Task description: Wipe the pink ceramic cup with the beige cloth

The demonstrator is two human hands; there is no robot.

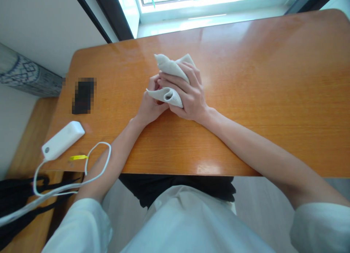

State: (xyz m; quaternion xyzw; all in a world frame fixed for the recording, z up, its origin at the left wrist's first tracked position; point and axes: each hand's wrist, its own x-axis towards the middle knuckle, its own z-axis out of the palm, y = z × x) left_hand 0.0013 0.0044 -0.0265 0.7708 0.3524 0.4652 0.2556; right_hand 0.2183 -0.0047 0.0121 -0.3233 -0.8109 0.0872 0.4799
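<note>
We are apparently working a cloth (pixel 168 66) between both hands over the tabletop (pixel 259 100), between its far and near edges. Our right hand (pixel 190 94) is gripping the pale, soft-looking folds; one is forming a tube. Our left hand (pixel 149 108) is showing curled fingers, their hold partly hidden. Next, we are probably needing steady pressure.

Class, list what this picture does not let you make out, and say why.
Head view:
Left hand, most finger ends: hidden by cloth and right hand.
Anything inside the cloth: hidden by folds and hands.
Dark object: blurred into blocks.
Cable, far end: cut off by left edge.
</note>
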